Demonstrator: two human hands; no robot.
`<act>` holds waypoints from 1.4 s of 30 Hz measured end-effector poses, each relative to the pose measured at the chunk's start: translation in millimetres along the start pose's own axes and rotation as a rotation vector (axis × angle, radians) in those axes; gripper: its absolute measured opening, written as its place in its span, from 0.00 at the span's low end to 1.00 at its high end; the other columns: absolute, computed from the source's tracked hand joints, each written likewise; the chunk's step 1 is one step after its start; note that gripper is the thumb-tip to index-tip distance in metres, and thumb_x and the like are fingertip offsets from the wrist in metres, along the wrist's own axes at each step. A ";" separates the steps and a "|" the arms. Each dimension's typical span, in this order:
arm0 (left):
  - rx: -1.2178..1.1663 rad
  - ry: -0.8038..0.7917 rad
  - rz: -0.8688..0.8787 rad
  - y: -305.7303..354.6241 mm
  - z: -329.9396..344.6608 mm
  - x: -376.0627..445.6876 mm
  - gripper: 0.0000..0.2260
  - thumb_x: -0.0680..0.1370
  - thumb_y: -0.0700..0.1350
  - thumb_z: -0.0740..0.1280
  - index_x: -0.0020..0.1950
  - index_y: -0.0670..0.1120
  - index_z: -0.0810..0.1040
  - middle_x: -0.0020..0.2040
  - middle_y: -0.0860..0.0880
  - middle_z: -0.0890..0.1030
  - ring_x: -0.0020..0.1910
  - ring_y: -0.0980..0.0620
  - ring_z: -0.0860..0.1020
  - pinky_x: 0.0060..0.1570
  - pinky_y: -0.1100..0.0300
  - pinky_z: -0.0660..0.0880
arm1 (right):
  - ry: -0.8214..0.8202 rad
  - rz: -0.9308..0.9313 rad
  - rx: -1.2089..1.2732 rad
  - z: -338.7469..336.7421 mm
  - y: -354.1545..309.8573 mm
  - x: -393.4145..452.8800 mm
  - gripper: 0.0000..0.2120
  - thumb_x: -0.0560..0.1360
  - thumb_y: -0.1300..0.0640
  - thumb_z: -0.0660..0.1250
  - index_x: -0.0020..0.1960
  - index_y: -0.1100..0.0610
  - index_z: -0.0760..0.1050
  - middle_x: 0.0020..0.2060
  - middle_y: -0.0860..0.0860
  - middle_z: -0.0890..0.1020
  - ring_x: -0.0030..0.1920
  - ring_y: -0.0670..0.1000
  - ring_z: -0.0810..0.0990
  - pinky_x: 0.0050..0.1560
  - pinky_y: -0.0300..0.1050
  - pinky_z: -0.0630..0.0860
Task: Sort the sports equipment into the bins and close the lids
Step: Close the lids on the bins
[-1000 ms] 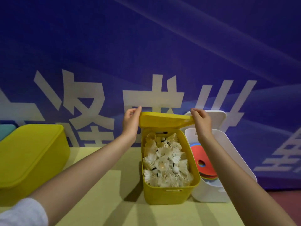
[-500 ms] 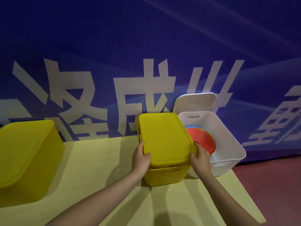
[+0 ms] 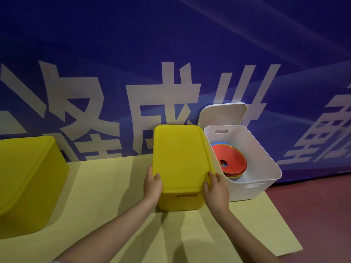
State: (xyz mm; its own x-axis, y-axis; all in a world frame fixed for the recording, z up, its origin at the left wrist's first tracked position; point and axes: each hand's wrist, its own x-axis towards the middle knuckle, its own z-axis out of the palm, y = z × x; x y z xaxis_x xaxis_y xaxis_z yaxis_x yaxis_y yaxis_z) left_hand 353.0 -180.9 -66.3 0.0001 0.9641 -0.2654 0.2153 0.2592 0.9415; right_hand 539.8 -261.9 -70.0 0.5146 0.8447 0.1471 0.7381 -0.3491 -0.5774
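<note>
Sitting near the middle of the pale yellow table [image 3: 106, 215], the middle yellow bin [image 3: 179, 201] has its yellow lid [image 3: 181, 158] lying flat on top, covering the whole opening; a slot handle shows on its near face. Just to its right, touching or nearly so, the white bin [image 3: 266, 179] stands open with a stack of flat discs [image 3: 230, 160] inside, red on top, and its white lid [image 3: 223, 114] propped upright behind it against the blue banner [image 3: 171, 54]. A second yellow bin [image 3: 26, 183], lidded, sits well apart at the table's left end. The left hand [image 3: 152, 185] clasps the lid's near left corner, thumb on top. The right hand [image 3: 215, 188] clasps the near right corner likewise, fingers curled along the edge.
</note>
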 end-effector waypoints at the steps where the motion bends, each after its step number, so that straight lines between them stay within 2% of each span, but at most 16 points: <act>1: -0.008 0.007 0.003 0.3 -7.0 3.5 0.21 0.84 0.43 0.53 0.77 0.51 0.58 0.68 0.48 0.72 0.55 0.52 0.74 0.47 0.59 0.71 | 0.002 0.001 0.024 4.0 -5.1 -5.3 0.22 0.76 0.57 0.65 0.69 0.60 0.70 0.64 0.61 0.73 0.64 0.62 0.70 0.63 0.52 0.68; 3: -0.018 0.012 0.016 0.7 -22.7 9.0 0.20 0.83 0.42 0.54 0.75 0.50 0.61 0.65 0.48 0.73 0.49 0.55 0.73 0.42 0.61 0.70 | -0.005 -0.015 0.075 9.7 -13.0 -13.5 0.24 0.76 0.55 0.66 0.70 0.60 0.69 0.62 0.59 0.73 0.62 0.61 0.71 0.61 0.51 0.69; 6: 0.005 -0.025 0.032 -0.4 -39.5 13.7 0.20 0.83 0.41 0.54 0.75 0.49 0.62 0.64 0.48 0.73 0.52 0.53 0.72 0.45 0.60 0.70 | -0.041 -0.005 0.145 11.2 -12.7 -13.0 0.27 0.74 0.55 0.68 0.72 0.58 0.67 0.59 0.58 0.73 0.60 0.59 0.73 0.59 0.50 0.71; 10: 0.133 -0.089 0.056 7.6 -43.8 23.3 0.20 0.83 0.43 0.54 0.76 0.49 0.60 0.67 0.47 0.72 0.56 0.52 0.71 0.53 0.57 0.69 | -0.082 0.015 0.211 9.9 -2.6 -2.1 0.28 0.75 0.58 0.67 0.72 0.60 0.64 0.56 0.59 0.73 0.59 0.60 0.73 0.58 0.50 0.70; 15: 0.273 -0.077 0.116 21.3 -39.9 46.3 0.19 0.84 0.45 0.53 0.76 0.47 0.61 0.69 0.46 0.71 0.65 0.46 0.70 0.57 0.57 0.67 | -0.084 0.006 0.218 18.0 -3.2 -8.9 0.28 0.77 0.57 0.65 0.73 0.61 0.61 0.61 0.59 0.71 0.62 0.58 0.70 0.63 0.51 0.69; 19: 0.392 -0.079 0.152 18.6 -41.0 59.6 0.19 0.83 0.44 0.54 0.74 0.46 0.62 0.68 0.45 0.72 0.65 0.46 0.71 0.59 0.55 0.68 | -0.099 0.012 0.296 19.8 -2.7 -13.1 0.27 0.76 0.59 0.66 0.72 0.63 0.62 0.62 0.58 0.70 0.64 0.56 0.68 0.65 0.51 0.67; 23: 0.455 -0.099 0.151 22.2 -39.6 72.3 0.18 0.82 0.43 0.57 0.72 0.44 0.64 0.67 0.44 0.70 0.63 0.46 0.71 0.57 0.55 0.69 | -0.148 0.094 0.357 15.2 -10.6 13.2 0.33 0.69 0.51 0.64 0.71 0.62 0.63 0.63 0.58 0.71 0.64 0.57 0.69 0.64 0.50 0.67; 25: 0.470 -0.091 0.139 27.4 -38.6 83.0 0.17 0.82 0.45 0.59 0.70 0.43 0.67 0.65 0.43 0.71 0.60 0.46 0.72 0.53 0.57 0.69 | -0.142 0.117 0.327 12.7 -17.4 39.4 0.31 0.72 0.53 0.65 0.72 0.61 0.62 0.66 0.59 0.70 0.65 0.58 0.69 0.63 0.49 0.67; 28: 0.477 -0.117 0.136 42.4 -35.2 102.4 0.18 0.82 0.47 0.58 0.70 0.42 0.68 0.65 0.43 0.72 0.61 0.44 0.73 0.53 0.57 0.68 | -0.114 0.058 0.326 8.9 -29.5 84.5 0.31 0.72 0.53 0.64 0.73 0.57 0.61 0.67 0.56 0.71 0.66 0.57 0.70 0.66 0.53 0.68; 32: 0.436 -0.199 0.140 61.9 -24.2 132.6 0.18 0.83 0.46 0.55 0.74 0.45 0.64 0.67 0.44 0.72 0.64 0.44 0.72 0.60 0.51 0.70 | -0.112 0.022 0.268 19.4 -39.4 145.6 0.23 0.76 0.60 0.61 0.70 0.59 0.65 0.62 0.59 0.75 0.62 0.59 0.73 0.61 0.51 0.69; 36: 0.395 -0.206 0.110 72.2 -9.8 169.4 0.19 0.83 0.46 0.54 0.75 0.48 0.62 0.69 0.46 0.71 0.67 0.44 0.69 0.66 0.49 0.68 | -0.130 0.063 0.089 30.9 -44.8 184.5 0.14 0.79 0.61 0.56 0.63 0.62 0.69 0.55 0.63 0.74 0.53 0.63 0.74 0.54 0.51 0.70; 39: 0.304 -0.207 0.023 71.6 -2.5 193.3 0.17 0.83 0.45 0.56 0.72 0.48 0.68 0.64 0.47 0.75 0.63 0.44 0.74 0.64 0.47 0.71 | -0.140 0.087 0.077 31.9 -44.8 202.5 0.13 0.80 0.61 0.55 0.60 0.61 0.73 0.52 0.62 0.75 0.50 0.63 0.76 0.54 0.52 0.71; 42: 0.256 -0.220 -0.032 67.1 -6.2 213.2 0.12 0.81 0.45 0.61 0.62 0.48 0.77 0.54 0.46 0.80 0.54 0.45 0.78 0.58 0.43 0.76 | -0.151 0.097 0.032 35.0 -44.9 216.8 0.14 0.77 0.62 0.58 0.59 0.62 0.76 0.52 0.62 0.78 0.50 0.63 0.78 0.54 0.54 0.75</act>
State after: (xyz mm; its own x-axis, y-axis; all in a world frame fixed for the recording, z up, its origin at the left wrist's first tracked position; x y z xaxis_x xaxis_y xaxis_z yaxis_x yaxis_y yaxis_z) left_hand 361.4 42.4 -58.5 0.1936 0.9132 -0.3587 0.4565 0.2397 0.8568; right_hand 602.9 -48.9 -40.3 0.5099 0.8597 -0.0313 0.6727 -0.4212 -0.6084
